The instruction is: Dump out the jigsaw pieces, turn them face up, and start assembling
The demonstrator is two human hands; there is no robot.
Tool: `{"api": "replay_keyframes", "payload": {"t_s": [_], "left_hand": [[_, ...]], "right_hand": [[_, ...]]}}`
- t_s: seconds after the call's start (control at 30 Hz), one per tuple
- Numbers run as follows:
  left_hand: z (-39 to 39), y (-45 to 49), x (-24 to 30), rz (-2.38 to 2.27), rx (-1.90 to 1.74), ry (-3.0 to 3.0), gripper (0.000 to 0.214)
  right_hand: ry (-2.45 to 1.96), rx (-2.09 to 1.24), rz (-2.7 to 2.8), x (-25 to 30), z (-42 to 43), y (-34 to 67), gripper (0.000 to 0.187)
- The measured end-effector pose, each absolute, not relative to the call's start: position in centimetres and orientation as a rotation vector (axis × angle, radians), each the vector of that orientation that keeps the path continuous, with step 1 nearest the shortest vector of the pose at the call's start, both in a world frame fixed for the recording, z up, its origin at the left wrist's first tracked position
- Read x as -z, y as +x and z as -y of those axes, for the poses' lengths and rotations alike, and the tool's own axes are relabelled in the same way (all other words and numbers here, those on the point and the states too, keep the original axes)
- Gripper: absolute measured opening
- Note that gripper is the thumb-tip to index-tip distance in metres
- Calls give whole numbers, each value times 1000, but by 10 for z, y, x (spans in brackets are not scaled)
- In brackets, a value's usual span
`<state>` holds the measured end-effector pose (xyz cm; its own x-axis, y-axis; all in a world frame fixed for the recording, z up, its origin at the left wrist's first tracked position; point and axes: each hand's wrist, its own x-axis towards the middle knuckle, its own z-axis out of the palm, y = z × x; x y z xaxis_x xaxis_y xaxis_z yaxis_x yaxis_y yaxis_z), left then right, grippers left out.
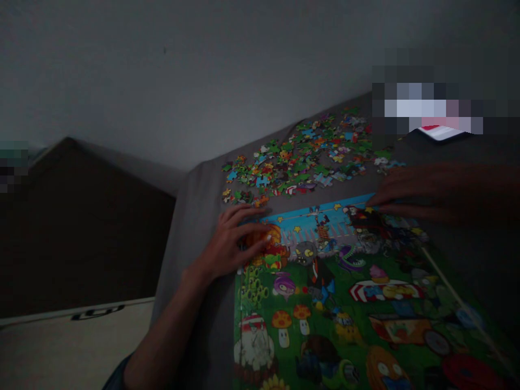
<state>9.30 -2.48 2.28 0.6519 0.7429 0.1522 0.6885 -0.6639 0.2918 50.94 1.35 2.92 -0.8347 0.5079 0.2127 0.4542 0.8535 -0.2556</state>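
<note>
A colourful cartoon picture sheet [325,271] lies in front of me, with plants and zombies on green and a blue strip along its far edge. My left hand [233,238] rests at its far left corner, fingers spread, thumb and a fingertip over the printed surface. My right hand [396,189] is at the far edge on the right side, fingers drawn together around that edge; dim light hides the exact grip. Just beyond the sheet, many loose jigsaw pieces [300,157] are scattered, some close to my left fingertips.
Grey cloth [190,216] covers the surface under the sheet. A pale wall [162,81] rises behind. A phone-like white item [442,133] lies at the far right, partly blurred out. On the left stands a dark panel [93,233] above a light board with a dark handle [97,312].
</note>
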Motion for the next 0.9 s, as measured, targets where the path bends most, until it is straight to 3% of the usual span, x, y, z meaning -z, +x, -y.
{"api": "replay_keyframes", "payload": {"t_s": [0.13, 0.37, 0.6, 0.9], "left_hand": [[27, 93, -27, -1066, -367, 2655, 28], [25, 90, -22, -1302, -365, 2658, 32], [30, 92, -33, -1219, -296, 2685, 23], [29, 92, -28, -1395, -298, 2639, 36]], "right_hand": [[-736, -294, 2756, -30, -13, 511, 36], [-788, -349, 2758, -24, -16, 514, 33], [-839, -442, 2783, -28, -15, 515, 36], [-819, -390, 2781, -29, -15, 511, 37]]}}
